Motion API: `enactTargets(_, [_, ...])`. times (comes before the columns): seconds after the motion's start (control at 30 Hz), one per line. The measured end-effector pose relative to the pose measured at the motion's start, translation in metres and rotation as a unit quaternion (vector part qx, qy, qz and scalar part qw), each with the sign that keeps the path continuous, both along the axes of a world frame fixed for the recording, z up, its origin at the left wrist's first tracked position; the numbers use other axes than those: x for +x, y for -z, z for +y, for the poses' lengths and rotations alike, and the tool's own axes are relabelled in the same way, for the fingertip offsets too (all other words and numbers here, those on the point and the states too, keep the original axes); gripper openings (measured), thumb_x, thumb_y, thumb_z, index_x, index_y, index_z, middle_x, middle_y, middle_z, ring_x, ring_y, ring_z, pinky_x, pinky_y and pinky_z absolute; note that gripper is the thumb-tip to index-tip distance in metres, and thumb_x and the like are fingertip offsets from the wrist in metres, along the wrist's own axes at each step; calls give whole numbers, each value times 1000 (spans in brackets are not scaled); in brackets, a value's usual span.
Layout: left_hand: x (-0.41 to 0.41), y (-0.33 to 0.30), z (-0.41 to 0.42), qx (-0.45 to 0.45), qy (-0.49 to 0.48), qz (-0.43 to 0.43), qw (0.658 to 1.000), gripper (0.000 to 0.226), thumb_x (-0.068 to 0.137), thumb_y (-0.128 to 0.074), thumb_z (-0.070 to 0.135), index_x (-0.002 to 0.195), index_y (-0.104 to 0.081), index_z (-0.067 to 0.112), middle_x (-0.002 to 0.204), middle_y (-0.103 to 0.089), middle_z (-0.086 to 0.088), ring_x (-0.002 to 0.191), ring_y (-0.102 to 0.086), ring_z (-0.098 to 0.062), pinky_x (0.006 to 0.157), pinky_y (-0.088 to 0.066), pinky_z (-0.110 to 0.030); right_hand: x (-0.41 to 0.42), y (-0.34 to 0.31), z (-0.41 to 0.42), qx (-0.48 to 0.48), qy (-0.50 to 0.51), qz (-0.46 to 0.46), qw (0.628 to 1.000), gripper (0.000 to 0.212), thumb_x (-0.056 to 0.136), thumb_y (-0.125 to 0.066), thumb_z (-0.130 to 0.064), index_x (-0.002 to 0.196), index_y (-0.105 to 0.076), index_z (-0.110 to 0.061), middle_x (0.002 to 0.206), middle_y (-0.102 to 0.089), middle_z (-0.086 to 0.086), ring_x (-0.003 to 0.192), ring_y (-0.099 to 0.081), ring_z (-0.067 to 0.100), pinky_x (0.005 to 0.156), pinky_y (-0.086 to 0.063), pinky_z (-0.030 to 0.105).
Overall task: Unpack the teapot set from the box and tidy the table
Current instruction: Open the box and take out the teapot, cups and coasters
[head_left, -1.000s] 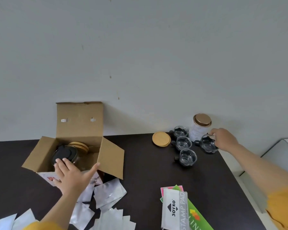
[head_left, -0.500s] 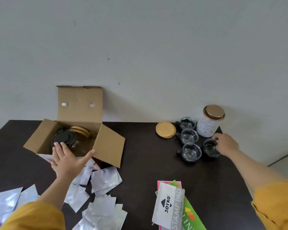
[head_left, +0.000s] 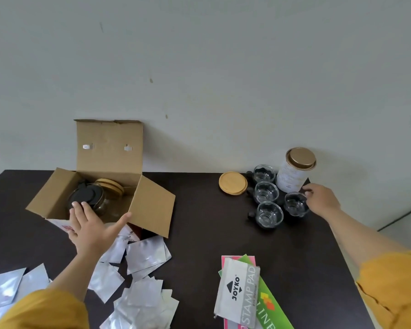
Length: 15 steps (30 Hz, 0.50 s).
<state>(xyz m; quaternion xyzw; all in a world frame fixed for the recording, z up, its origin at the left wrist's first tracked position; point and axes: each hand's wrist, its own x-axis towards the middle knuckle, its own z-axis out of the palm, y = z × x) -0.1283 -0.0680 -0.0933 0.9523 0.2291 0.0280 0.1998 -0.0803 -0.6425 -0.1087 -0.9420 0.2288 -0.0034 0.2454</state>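
An open cardboard box (head_left: 152, 203) stands at the table's back left. Inside it are a glass teapot with a black lid (head_left: 87, 199) and wooden coasters (head_left: 110, 185). My left hand (head_left: 93, 227) is spread flat over the box's front edge, fingertips near the teapot lid. At the back right stand several small glass cups (head_left: 266, 192) with dark handles. My right hand (head_left: 322, 200) holds the rightmost cup (head_left: 294, 204) by its rim as it stands on the table. A round wooden lid (head_left: 232, 186) lies left of the cups.
A white tin with a gold lid (head_left: 294, 170) stands behind the cups near the table's right corner. Several silver foil sachets (head_left: 142, 256) litter the front left. A stamp pad box (head_left: 237, 290) lies on pink and green paper packs at the front. The wall runs along the table's back.
My right hand has brought the cup it holds forward and down beside the front cup. My left hand has stayed over the box's front edge. The camera has tilted downward.
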Motion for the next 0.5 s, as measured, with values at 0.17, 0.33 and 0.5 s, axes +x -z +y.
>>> enactTargets(0.17, [-2, 1, -1, -13, 6, -11, 1000, 143, 43, -26, 100, 150, 1, 9, 159, 10, -7, 146, 13, -23, 113, -3, -58, -9, -19, 17, 23, -8, -25, 999, 26, 95, -50, -16, 117, -64, -11, 119, -66, 11, 110, -59, 29, 92, -46, 37])
enactTargets(0.33, [-3, -1, -2, -12, 19, -6, 1000, 144, 43, -21, 101, 150, 0, 6, 159, 9, -9, 146, 12, -23, 112, 6, -58, -18, -52, 81, 39, -49, -58, 996, 29, 95, -50, -26, 117, -63, -12, 116, -66, 7, 109, -59, 24, 88, -43, 31])
enactTargets(0.5, [-3, -9, -2, 3, 27, 24, 999, 136, 54, -29, 98, 150, 2, 7, 159, 12, -9, 145, 14, -24, 111, 8, -61, -23, -72, 180, 78, -125, -83, 986, 28, 97, -51, -28, 117, -63, -13, 110, -67, 1, 94, -55, 7, 81, -41, 23])
